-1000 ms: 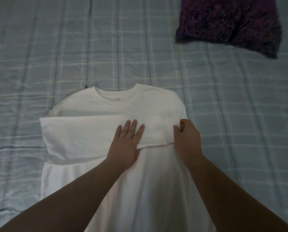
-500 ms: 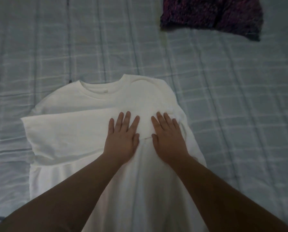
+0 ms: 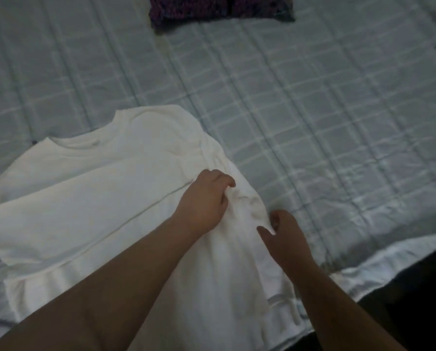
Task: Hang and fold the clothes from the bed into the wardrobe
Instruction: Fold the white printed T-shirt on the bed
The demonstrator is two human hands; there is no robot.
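Note:
A white T-shirt [image 3: 90, 198] lies flat on the bed, neck away from me, with one sleeve folded across its chest. My left hand [image 3: 204, 201] rests near the shirt's right side, fingers curled and pinching a bunch of white cloth. My right hand [image 3: 285, 236] is just to the right of it at the shirt's right edge, thumb and fingers closed on the fabric there. Both forearms cover the shirt's lower part.
The bed wears a pale blue checked cover [image 3: 313, 110]. A dark purple knitted garment [image 3: 219, 6] lies at the far edge. The bed's near right corner [image 3: 389, 262] drops to a dark floor.
Both hands have gone from lying flat on the shirt's chest to gripping cloth at its right side. The view has swung right, so the shirt now sits lower left.

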